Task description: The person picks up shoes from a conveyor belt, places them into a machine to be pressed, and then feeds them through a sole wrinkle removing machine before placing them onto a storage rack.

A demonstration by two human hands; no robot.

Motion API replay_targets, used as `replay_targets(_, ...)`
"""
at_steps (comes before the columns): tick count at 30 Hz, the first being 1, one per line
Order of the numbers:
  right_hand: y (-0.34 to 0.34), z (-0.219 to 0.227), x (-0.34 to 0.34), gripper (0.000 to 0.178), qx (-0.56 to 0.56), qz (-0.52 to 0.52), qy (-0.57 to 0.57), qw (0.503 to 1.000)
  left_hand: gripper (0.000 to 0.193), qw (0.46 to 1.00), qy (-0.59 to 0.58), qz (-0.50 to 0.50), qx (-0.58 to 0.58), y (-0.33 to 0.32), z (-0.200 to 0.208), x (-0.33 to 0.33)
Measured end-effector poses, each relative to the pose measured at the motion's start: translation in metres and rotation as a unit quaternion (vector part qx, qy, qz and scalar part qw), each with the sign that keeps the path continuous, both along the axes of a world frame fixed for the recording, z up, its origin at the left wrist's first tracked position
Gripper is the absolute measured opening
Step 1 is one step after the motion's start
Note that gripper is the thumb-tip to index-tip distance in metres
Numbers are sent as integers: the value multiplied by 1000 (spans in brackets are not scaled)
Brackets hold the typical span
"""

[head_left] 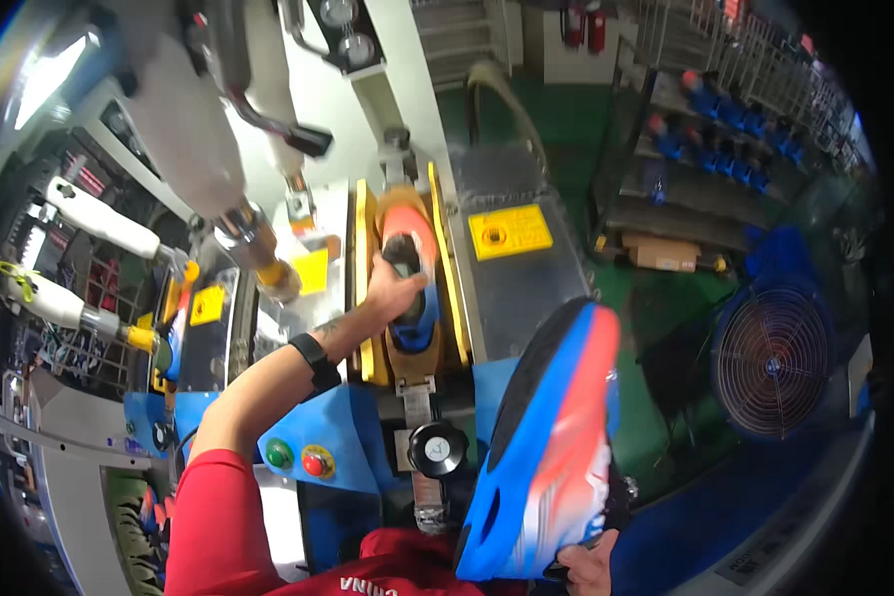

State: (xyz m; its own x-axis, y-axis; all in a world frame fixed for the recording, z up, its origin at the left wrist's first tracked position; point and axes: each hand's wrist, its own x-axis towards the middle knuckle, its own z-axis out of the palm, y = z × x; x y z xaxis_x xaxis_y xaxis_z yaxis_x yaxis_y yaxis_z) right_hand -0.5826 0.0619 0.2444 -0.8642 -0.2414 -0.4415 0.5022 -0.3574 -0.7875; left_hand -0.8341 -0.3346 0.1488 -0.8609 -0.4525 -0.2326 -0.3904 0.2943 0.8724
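Note:
My right hand [588, 564] is closed on the heel end of a blue and coral running shoe [556, 437], held up close with its toe pointing away and its dark sole edge to the left. With the arm stretched forward, my left hand [395, 288] grips a second coral and blue shoe [413, 238] around its ankle opening. That shoe sits upright in a machine's holder, between two yellow side plates [447, 263]. Some fingers of the left hand are hidden inside or behind the shoe.
Below the holder are a black round knob [438, 450], a green button [279, 454] and a red button [316, 461]. A thick press arm [253, 253] hangs left of the holder. At right stand a round floor fan [773, 363] and a rack [695, 214] carrying several blue items.

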Motion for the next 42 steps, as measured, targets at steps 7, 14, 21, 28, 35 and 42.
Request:
replay_targets(7,15,-1,13,62,137,33,-17,990,60,975,-142,-170,1,-38,119,73)
replay_targets(14,-143,41,-122,46,66,224,11,972,79,909,176,117,360,-3,157,371)
replay_targets(21,-315,-73,-303,59,415,329,248,811,66,863,260,211,378,14,121,431)
replay_targets(28,-358,-79,-262,45,537,270,405,689,64,841,167,293,424,10,49,476)
replay_targets(35,-357,-88,-254,42,585,244,370,680,63,830,120,335,428,-22,9,530)
replay_targets(42,-353,-70,-256,41,597,280,366,657,61,803,112,394,432,-13,-27,549)
